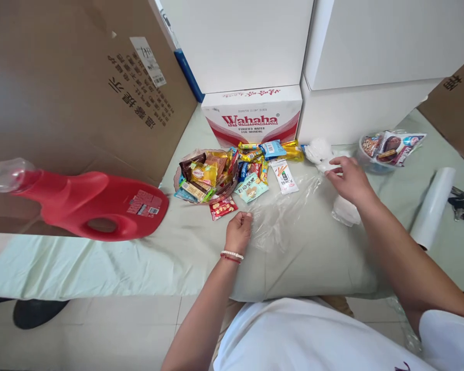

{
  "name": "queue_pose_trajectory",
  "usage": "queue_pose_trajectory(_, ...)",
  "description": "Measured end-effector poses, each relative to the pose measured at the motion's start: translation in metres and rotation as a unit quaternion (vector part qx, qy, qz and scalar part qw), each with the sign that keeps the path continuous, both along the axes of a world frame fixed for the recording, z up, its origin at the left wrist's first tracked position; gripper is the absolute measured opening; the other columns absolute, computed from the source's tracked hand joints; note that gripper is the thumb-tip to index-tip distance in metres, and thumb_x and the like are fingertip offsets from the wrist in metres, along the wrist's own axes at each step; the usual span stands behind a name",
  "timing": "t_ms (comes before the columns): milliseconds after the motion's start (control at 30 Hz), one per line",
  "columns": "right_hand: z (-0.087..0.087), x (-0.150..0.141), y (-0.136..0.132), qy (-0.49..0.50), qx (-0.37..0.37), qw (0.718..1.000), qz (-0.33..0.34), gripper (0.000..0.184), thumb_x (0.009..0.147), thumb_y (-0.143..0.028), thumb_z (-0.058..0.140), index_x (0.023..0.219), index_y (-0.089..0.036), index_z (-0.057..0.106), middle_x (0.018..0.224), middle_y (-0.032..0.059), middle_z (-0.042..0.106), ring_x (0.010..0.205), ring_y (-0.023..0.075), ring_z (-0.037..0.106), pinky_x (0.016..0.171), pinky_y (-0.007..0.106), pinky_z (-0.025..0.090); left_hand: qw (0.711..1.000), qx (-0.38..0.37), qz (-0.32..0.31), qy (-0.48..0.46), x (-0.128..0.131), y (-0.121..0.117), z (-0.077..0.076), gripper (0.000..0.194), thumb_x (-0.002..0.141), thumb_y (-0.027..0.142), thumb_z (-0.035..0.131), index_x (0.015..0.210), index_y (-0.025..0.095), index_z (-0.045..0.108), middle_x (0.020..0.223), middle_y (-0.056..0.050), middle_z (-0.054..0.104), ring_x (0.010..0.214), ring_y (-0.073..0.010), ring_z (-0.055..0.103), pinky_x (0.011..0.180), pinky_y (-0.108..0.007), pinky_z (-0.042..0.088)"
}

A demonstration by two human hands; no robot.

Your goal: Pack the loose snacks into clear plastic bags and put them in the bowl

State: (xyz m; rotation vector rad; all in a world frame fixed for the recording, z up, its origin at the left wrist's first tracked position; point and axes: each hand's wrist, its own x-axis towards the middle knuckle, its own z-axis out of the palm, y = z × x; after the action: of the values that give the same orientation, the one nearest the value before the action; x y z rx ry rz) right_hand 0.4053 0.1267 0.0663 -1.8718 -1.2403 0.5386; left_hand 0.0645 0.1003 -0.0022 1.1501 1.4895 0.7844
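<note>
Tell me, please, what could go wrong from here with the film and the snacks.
The thin film, pinched in the left hand, might tear if pulled. It lies beside the white packet, so a tug could drag that along. The bowl is heaped, so a bump could spill snacks.

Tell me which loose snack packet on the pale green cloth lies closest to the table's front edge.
The small red packet, just in front of the clear, snack-filled bowl; the pale teal packet and the white paper-like packet lie farther back.
</note>
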Motion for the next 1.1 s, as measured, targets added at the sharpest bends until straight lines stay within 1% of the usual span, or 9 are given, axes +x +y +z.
queue_pose_trajectory(67,-0.002,-0.016,-0.019,0.002,0.003,1.0,-0.006,0.036,0.086,-0.045,0.07,0.112,-0.022,0.063,0.098,0.0084,0.071,0.069,0.0173,0.066,0.06,0.029,0.051,1.0,0.013,0.006,0.013,0.002,-0.001,-0.004,0.035,0.09,0.056,0.054,0.079,0.023,0.053,0.052,0.008,0.038,0.05,-0.0122,0.036,0.05,-0.024,0.028)
queue_pose_trajectory(167,-0.021,-0.057,-0.053,0.132,-0.121,0.983,0.038,0.047,0.091,-0.06,0.059,0.121,-0.024,0.056,0.075,0.0027,0.071,0.052,0.0167,0.062,0.049,0.027,0.045,0.999,0.029,0.018,0.026,0.005,-0.002,-0.011,0.034,0.093,0.056,0.049,0.081,0.024,0.051,0.054,0.007,0.04,0.052,-0.0139,0.039,0.052,-0.025,0.03)
queue_pose_trajectory(333,-0.047,-0.111,-0.073,0.268,-0.142,0.952,0.036,0.067,0.077,-0.049,0.074,0.133,-0.021,0.049,0.073,-0.0021,0.07,0.048,0.0128,0.05,0.048,0.026,0.038,0.999,0.038,0.008,0.037,0.002,-0.003,-0.011,0.033,0.095,0.055,0.046,0.083,0.024,0.051,0.059,0.005,0.045,0.054,-0.0148,0.043,0.055,-0.026,0.035)
queue_pose_trajectory(533,-0.032,-0.075,-0.067,0.382,-0.161,0.908,0.056,0.06,0.066,-0.048,0.081,0.114,-0.02,0.057,0.065,-0.0066,0.061,0.043,0.0056,0.032,0.042,0.021,0.019,0.998,0.02,-0.031,0.05,-0.025,0.015,0.003,0.031,0.088,0.05,0.058,0.076,0.021,0.057,0.054,0.006,0.044,0.049,-0.0127,0.04,0.05,-0.025,0.031)
queue_pose_trajectory(667,-0.031,-0.049,-0.075,0.377,-0.174,0.908,0.056,0.061,0.065,-0.049,0.083,0.112,-0.019,0.057,0.063,-0.0066,0.059,0.043,0.0048,0.031,0.042,0.02,0.018,0.997,0.015,-0.005,0.077,-0.041,0.027,0.013,0.022,0.087,0.042,0.06,0.082,0.021,0.058,0.056,0.005,0.046,0.049,-0.0136,0.041,0.051,-0.027,0.033)
queue_pose_trajectory(767,-0.038,-0.051,-0.083,0.366,-0.156,0.916,0.044,0.059,0.069,-0.049,0.082,0.113,-0.02,0.057,0.065,-0.006,0.06,0.043,0.0048,0.03,0.042,0.02,0.019,0.977,0.119,0.084,0.156,-0.037,0.011,0.03,0.024,0.087,0.037,0.062,0.104,0.019,0.057,0.08,-0.002,0.058,0.072,-0.0187,0.055,0.068,-0.032,0.045)
queue_pose_trajectory(867,-0.042,-0.063,-0.088,0.364,-0.156,0.917,0.039,0.06,0.071,-0.052,0.08,0.117,-0.021,0.057,0.068,-0.006,0.061,0.045,0.0052,0.031,0.043,0.02,0.022,0.875,0.367,0.146,0.28,-0.018,-0.026,0.047,0.027,0.09,0.029,0.061,0.114,0.018,0.057,0.108,-0.011,0.062,0.101,-0.0248,0.058,0.091,-0.041,0.047)
queue_pose_trajectory(967,-0.039,-0.073,-0.091,0.374,-0.171,0.911,0.042,0.064,0.07,-0.054,0.08,0.119,-0.02,0.057,0.067,-0.0069,0.058,0.047,0.0061,0.032,0.044,0.021,0.022,0.828,0.466,-0.031,0.309,0.006,-0.052,0.043,0.017,0.096,0.023,0.054,0.111,0.02,0.06,0.108,-0.011,0.068,0.113,-0.0254,0.061,0.101,-0.044,0.046)
queue_pose_trajectory(1100,-0.03,-0.062,-0.087,0.377,-0.155,0.911,0.057,0.059,0.072,-0.056,0.077,0.115,-0.02,0.06,0.063,-0.0089,0.047,0.05,0.0076,0.032,0.047,0.023,0.024,0.818,0.362,-0.196,0.403,0.015,-0.046,0.009,0.043,0.102,0.033,0.043,0.14,0.015,0.053,0.146,-0.018,0.059,0.142,-0.0313,0.048,0.117,-0.056,0.034)
